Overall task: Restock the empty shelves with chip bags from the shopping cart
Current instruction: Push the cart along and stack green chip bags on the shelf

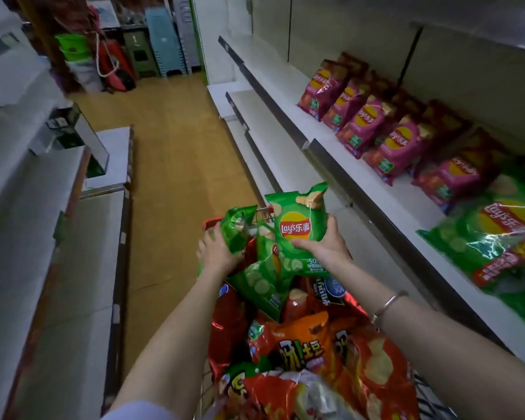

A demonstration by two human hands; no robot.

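Observation:
My right hand (326, 244) grips a green Lay's chip bag (297, 219), held upright above the far end of the shopping cart (211, 222). My left hand (217, 251) grips a second, crumpled green chip bag (235, 227) beside it. More green bags (264, 283) lie under both hands. Red and orange chip bags (309, 350) fill the near part of the cart. On the shelf (385, 201) to the right stand several pink Lay's bags (373, 125) in a row, with large green bags (494, 237) nearer to me.
The far part of the shelf and the lower shelves (255, 113) to the right hold nothing. White freezer cabinets (43, 237) run along the left. The yellow floor aisle (170, 140) leads to stacked plastic stools (164, 40) and bins at the back.

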